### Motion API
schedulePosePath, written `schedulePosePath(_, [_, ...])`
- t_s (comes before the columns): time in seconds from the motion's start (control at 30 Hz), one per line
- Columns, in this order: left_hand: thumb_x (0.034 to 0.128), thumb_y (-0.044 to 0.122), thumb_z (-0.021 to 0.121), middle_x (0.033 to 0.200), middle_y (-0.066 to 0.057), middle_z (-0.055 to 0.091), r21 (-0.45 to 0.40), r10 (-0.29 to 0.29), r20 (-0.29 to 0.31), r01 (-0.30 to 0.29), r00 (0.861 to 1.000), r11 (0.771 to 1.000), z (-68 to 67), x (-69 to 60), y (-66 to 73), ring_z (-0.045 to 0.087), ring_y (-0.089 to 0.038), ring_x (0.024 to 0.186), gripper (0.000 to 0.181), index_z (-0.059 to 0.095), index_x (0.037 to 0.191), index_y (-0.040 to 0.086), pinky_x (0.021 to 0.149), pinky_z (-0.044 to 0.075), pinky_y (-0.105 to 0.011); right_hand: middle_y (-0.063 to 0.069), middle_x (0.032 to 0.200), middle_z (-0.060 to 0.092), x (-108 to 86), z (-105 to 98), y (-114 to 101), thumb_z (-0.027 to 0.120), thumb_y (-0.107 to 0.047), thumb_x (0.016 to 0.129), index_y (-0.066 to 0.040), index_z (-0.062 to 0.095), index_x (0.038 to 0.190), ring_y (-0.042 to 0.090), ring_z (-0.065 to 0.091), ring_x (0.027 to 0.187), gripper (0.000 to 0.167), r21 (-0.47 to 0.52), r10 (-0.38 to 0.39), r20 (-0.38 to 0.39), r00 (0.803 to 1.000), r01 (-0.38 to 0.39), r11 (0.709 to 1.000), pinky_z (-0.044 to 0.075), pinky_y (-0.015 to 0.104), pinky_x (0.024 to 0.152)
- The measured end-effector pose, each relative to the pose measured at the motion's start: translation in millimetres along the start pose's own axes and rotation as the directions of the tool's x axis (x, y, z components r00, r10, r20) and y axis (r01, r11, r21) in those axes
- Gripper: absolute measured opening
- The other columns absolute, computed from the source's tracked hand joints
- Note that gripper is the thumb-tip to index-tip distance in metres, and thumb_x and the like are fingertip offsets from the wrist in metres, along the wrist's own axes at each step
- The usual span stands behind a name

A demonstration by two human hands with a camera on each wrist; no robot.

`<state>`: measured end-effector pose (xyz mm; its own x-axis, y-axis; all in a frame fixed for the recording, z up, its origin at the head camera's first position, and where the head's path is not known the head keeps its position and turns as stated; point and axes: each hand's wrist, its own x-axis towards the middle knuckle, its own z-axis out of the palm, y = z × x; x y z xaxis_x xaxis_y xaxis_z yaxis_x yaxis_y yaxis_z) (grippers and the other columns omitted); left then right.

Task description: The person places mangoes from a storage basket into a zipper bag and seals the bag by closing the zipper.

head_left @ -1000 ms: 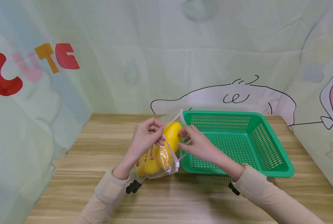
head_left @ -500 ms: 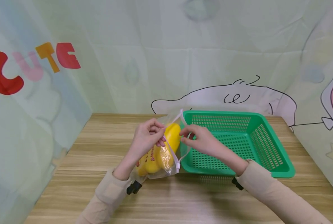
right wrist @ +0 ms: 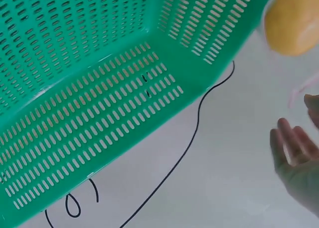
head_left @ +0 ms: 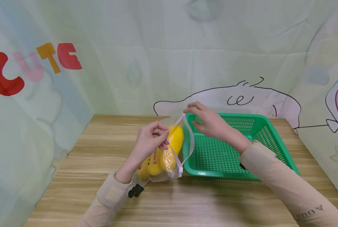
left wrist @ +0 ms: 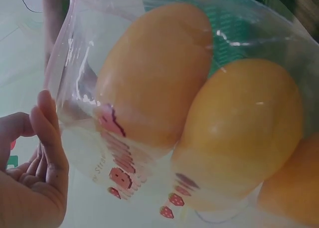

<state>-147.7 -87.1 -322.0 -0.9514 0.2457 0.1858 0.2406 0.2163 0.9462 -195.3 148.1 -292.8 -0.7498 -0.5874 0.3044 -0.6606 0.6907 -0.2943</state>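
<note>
Moved up beyond the left fingers [head_left: 161, 137] pinching the bag [head_left: 169, 154], with right fingers [head_left: 193, 110] loosely parted, apparently gripping nothing, probably opening it wider, next needing a firmer hold there.

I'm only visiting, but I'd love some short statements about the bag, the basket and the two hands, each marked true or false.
1. The left hand pinches the edge of the clear bag. True.
2. The basket is red. False: the basket is green.
3. There is yellow fruit in the bag. True.
4. The bag lies inside the basket. False: it is beside the basket.
5. The right hand grips a fruit. False: the right hand holds no fruit.
</note>
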Motion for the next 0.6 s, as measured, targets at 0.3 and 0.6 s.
schedulePosePath(0.3, [0.0922,0.007,0.062,0.073,-0.02,0.068,-0.001,0.005,0.014,-0.005,1.0,1.0,0.1,-1.0,-0.4,0.064,-0.017,0.052,0.014,0.061,0.101,-0.004,0.051,0.058,-0.028,0.008,0.147,0.045,15.9,14,4,0.05,0.006,0.091,-0.009,0.055,0.133,0.025,0.061,0.107,0.045,0.007,-0.043,0.078,0.996,0.042,0.999,0.055,0.03,0.075])
schedulePosePath(0.6, [0.0916,0.01,0.064,0.074,-0.019,0.069,-0.01,-0.008,0.024,0.008,1.0,1.0,0.9,-2.9,0.0,0.065,-0.02,0.053,0.017,0.061,0.103,-0.003,0.052,0.058,-0.028,0.01,0.123,0.063,22.4,25,10,0.055,0.006,0.091,-0.002,0.062,0.119,0.026,0.06,0.115,0.031,0.096,-0.071,0.024,0.997,0.069,0.993,0.053,0.038,0.098])
